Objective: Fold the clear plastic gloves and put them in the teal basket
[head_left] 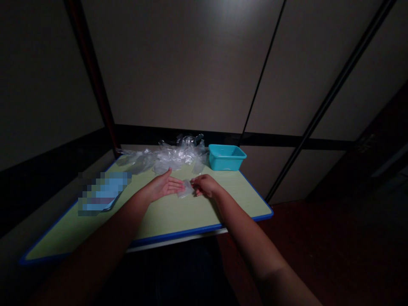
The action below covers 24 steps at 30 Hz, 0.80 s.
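A small folded clear plastic bag point(185, 190) lies on the table between my two hands. My left hand point(165, 185) is open, its fingers stretched out flat and the thumb raised, with the fingertips on the bag's left edge. At the bag's right edge, my right hand point(205, 185) has its fingers curled in and seems to pinch the plastic. Behind both hands is a loose heap of crumpled clear plastic bags point(181, 155).
A turquoise plastic basket point(227, 160) stands at the table's back right. On the left lies a flat light-blue object point(106, 191), blurred by pixels. The pale yellow-green table point(178, 216) has a blue edge. Panelled doors point(191, 76) rise close behind it.
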Motion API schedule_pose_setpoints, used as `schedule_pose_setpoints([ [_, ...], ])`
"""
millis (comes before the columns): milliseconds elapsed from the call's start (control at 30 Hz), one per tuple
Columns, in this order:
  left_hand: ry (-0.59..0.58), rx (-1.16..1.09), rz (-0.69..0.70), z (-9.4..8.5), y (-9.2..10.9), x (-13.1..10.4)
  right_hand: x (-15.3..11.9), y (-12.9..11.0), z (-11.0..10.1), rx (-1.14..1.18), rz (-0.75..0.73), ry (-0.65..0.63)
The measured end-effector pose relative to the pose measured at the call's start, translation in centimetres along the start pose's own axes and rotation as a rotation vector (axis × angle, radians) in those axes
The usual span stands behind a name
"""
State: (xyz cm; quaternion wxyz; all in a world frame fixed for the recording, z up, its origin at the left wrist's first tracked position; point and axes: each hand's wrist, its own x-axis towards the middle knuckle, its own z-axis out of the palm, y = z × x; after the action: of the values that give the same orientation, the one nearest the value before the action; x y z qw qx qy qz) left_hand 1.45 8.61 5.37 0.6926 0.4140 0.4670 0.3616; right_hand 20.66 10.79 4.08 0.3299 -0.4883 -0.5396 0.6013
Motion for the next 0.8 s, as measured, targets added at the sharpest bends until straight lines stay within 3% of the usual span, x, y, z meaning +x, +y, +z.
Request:
schedule_pose_setpoints([
  [233,-0.029,-0.005,0.003,-0.4,-0.2,0.4,1.1,1.4,0.1,-0.462,-0.211,0.015],
  [433,0.032,0.013,0.052,-0.3,0.0,0.1,1.2,1.4,0.5,-0.639,-0.292,0.136],
  [533,0.189,0.081,0.263,-0.6,-0.3,0.5,1.2,1.5,0.5,-0.623,-0.316,0.132],
  [633,0.335,0.305,0.516,-0.7,-0.8,1.2,1.3,1.5,0.4,-0.619,-0.381,0.124],
  [700,0.344,0.485,0.644,-0.6,-1.2,1.6,1.3,1.5,0.3,-0.626,-0.429,0.121],
  [800,0.253,0.621,0.729,-0.2,-1.7,1.7,1.3,1.5,0.3,-0.624,-0.489,0.103],
])
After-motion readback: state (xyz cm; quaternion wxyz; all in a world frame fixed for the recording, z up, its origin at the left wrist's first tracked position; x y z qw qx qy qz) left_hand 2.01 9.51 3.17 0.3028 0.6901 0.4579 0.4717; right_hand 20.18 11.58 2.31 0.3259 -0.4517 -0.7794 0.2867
